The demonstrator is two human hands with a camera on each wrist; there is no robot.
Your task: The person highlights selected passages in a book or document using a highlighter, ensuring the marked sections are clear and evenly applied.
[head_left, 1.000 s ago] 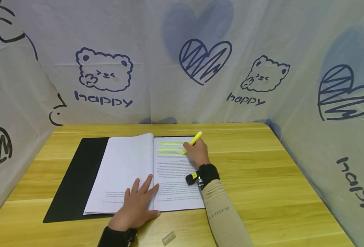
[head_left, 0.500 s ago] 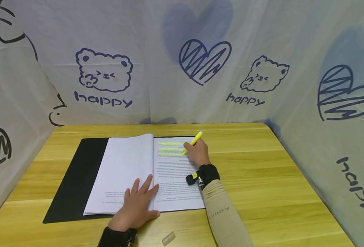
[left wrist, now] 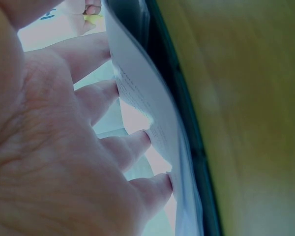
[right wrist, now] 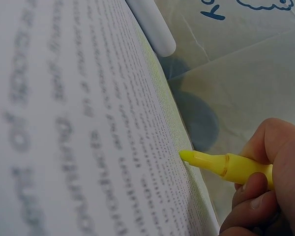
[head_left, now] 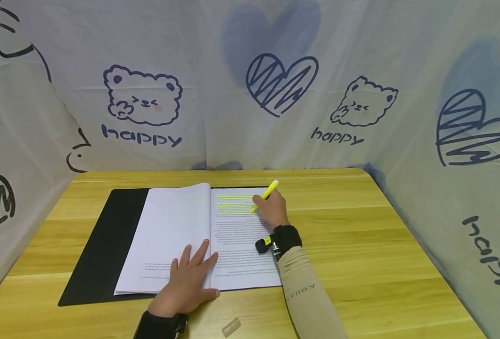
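Note:
My right hand (head_left: 272, 210) pinches a yellow highlighter (head_left: 270, 189) near the top of the right printed page (head_left: 243, 256). In the right wrist view the highlighter's tip (right wrist: 187, 156) is right at the page's surface. Several lines of text (head_left: 234, 205) at the top carry yellow marking. My left hand (head_left: 187, 282) lies with fingers spread across the lower inner part of the open document, over the fold. From the left wrist view, its fingertips (left wrist: 160, 189) press on the paper. The left page (head_left: 169, 226) is mostly blank, with a few printed lines at its lower edge.
A black folder cover (head_left: 99, 249) lies under the papers and sticks out at the left. A small translucent cap-like piece (head_left: 231, 327) rests on the wooden table (head_left: 360, 263) near its front. Cloth with drawn bears and hearts (head_left: 216, 117) hangs behind and at both sides.
The highlighter tip has shifted very slightly to the right along the marked line. The left hand and the document stay in place.

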